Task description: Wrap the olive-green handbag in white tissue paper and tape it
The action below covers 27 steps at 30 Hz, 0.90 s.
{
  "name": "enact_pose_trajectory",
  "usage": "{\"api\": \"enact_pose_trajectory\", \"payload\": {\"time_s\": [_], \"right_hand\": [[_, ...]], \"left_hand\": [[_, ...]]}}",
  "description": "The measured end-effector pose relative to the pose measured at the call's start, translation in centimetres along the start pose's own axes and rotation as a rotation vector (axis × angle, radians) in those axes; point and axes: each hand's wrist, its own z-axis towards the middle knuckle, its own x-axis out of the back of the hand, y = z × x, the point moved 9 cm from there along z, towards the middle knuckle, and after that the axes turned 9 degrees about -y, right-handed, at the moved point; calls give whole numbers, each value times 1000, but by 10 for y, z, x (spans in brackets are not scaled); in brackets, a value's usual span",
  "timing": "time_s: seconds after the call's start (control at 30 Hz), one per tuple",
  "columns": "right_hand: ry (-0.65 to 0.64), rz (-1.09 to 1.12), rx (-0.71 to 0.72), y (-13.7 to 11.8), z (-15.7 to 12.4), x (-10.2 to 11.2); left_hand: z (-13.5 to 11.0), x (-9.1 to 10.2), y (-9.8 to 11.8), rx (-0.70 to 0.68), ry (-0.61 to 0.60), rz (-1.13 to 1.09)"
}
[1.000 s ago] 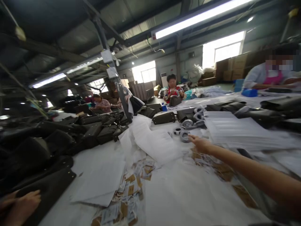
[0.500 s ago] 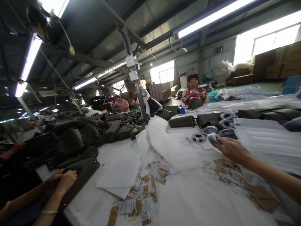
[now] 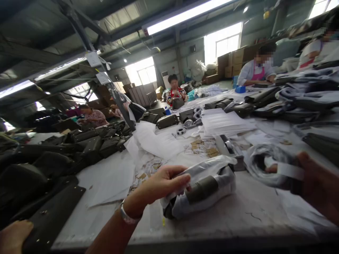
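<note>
My left hand (image 3: 165,181), with a metal bracelet at the wrist, is closed on the near top of a dark olive bag part wrapped in translucent white sheet (image 3: 202,188), which lies on the white table. At the right, my right hand (image 3: 314,181) grips a coiled strap (image 3: 261,164) in clear wrap, bound by a white band, held above the table. Its fingers are partly hidden by the coil. Beyond the wrapped part stands a dark and white piece (image 3: 237,160).
Dark olive bags (image 3: 57,206) are heaped at the left, where another person's hand (image 3: 16,233) lies. White foam sheets (image 3: 225,121), loose tags (image 3: 202,146) and smaller strap coils (image 3: 197,114) cover the middle. A metal post (image 3: 120,102) rises behind. Co-workers sit across the table.
The view has swung right. My right hand has brought a coiled strap nearer. My left hand has left the dark bag at the left and now holds the wrapped bag part.
</note>
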Motion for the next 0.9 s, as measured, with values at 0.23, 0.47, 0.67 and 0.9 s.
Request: {"api": "enact_pose_trajectory", "payload": {"time_s": [0.23, 0.47, 0.67, 0.9], "right_hand": [[-540, 357, -294, 56, -57, -129], [-620, 493, -206, 52, -41, -207], [-628, 542, -96, 38, -42, -228], [-663, 547, -40, 21, -52, -230]], "left_hand": [[17, 27, 9, -154, 276, -114], [22, 12, 23, -206, 286, -184], [20, 8, 24, -168, 261, -38], [14, 12, 36, -208, 393, 156]]}}
